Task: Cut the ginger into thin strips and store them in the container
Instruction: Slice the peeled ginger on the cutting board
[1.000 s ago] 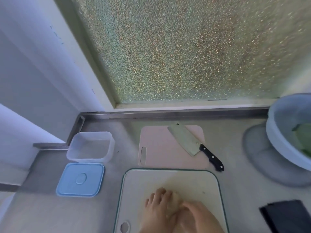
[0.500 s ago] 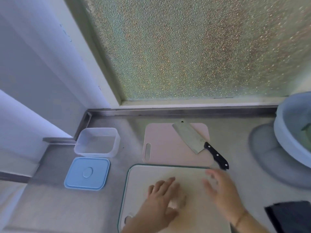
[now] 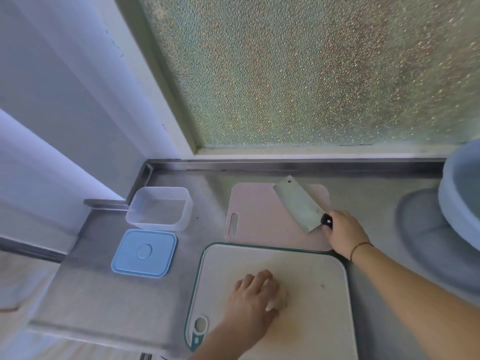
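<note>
Ginger (image 3: 281, 297), pale and knobbly, peeks from under the left hand (image 3: 255, 294), whose curled fingers (image 3: 270, 306) press and grip it on the white, green-rimmed cutting board (image 3: 311, 276). Beyond those fingers, the right hand (image 3: 344, 233) wraps around the cleaver (image 3: 301, 205) by its black handle, the broad steel blade lying flat across a smooth pink board (image 3: 259, 224). Off to the left of the fingers sits a clear, square plastic container (image 3: 159, 207), nothing visible inside; its blue lid (image 3: 144, 253) lies just nearer on the brushed steel counter (image 3: 104, 294)
</note>
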Available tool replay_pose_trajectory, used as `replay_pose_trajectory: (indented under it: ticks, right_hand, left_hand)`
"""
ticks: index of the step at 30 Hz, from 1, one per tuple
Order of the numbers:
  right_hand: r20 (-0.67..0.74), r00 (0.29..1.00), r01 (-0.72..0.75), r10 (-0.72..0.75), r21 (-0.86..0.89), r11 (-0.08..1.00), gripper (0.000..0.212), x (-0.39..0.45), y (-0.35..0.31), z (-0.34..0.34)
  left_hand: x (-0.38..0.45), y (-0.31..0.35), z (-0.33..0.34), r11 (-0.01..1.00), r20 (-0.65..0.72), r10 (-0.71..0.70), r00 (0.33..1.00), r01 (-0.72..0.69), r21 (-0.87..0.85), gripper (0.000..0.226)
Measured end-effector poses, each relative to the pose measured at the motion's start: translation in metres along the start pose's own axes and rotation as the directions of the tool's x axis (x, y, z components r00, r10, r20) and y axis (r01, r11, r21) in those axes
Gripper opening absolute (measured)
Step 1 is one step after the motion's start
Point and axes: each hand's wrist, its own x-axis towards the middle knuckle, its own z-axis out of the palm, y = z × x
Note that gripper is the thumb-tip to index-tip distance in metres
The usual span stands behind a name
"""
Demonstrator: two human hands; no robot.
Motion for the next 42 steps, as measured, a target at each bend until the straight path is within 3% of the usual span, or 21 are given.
replay_pose_trajectory:
  ticks: [3,6,10,13,17,24,28,32,39,42]
  right_hand:
    - [0.144,0.989,-0.096,0.043,0.379,0.92,0.016,-0.035,-0.008,-0.017]
    - [0.304,0.952,-0.24,0.04,0.658,0.714,0.016,-0.105,-0.005,-0.018]
    - [0.217,0.956,-0.289,0.197,0.591,0.753,0.021,-0.187,-0.01,0.007]
    - [0.246,0.943,-0.321,0.223,0.506,0.801,0.011,-0.222,-0.033,0.023]
    - [0.313,0.933,-0.304,0.175,0.432,0.849,0.014,-0.236,-0.054,0.042]
    - [0.336,0.928,-0.321,0.164,0.494,0.808,0.014,-0.233,-0.062,0.044]
    - [0.29,0.944,-0.293,0.155,0.529,0.796,0.023,-0.234,-0.067,0.03]
    - [0.313,0.935,-0.313,0.164,0.519,0.795,0.013,-0.254,-0.074,0.016]
    - [0.242,0.952,-0.27,0.187,0.378,0.886,0.01,-0.283,-0.073,0.038]
    - [0.145,0.981,-0.168,0.13,0.294,0.941,0.03,-0.288,-0.062,0.049]
  left_hand:
    - [0.002,0.004,0.001,0.999,0.04,-0.047,0.998,0.048,-0.009,0.061]
    - [0.003,0.01,0.002,0.936,0.044,-0.221,0.974,0.224,-0.271,0.05]
    - [0.001,0.022,-0.003,0.689,0.026,-0.531,0.847,0.45,-0.568,0.04]
    - [-0.004,0.028,0.001,0.599,0.014,-0.601,0.799,0.462,-0.654,0.049]
    - [-0.005,0.021,0.014,0.641,-0.013,-0.567,0.824,0.431,-0.636,0.053]
    - [-0.011,0.018,0.013,0.712,-0.066,-0.445,0.893,0.308,-0.631,0.059]
    - [-0.008,0.016,0.014,0.716,-0.062,-0.401,0.914,0.271,-0.643,0.053]
    - [-0.01,0.012,0.015,0.689,-0.019,-0.428,0.904,0.312,-0.654,0.058]
    - [-0.015,0.009,0.016,0.7,-0.057,-0.443,0.895,0.306,-0.646,0.047]
    - [-0.014,0.008,0.017,0.725,-0.057,-0.429,0.902,0.306,-0.617,0.06]
